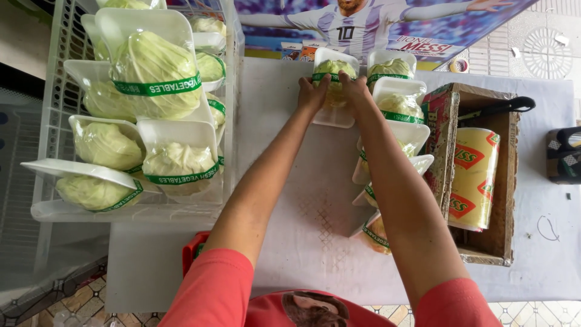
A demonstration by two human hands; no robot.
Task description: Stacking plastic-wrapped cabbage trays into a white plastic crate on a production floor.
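Both my hands reach to the far side of the white table (302,181) and grip one wrapped cabbage on a white foam tray (334,69). My left hand (312,92) holds its left side. Its right side is held by my right hand (354,86). A green band crosses the wrapped cabbage. To the right of my right arm stands a row of more wrapped cabbage trays (398,103), partly hidden by the arm.
A white plastic crate (54,121) at the left holds several wrapped cabbage trays (156,72). At the right, a cardboard box (502,181) holds a roll of cling film (475,178), with a black-handled tool (499,108) on its rim. A dark object (566,154) lies at the far right.
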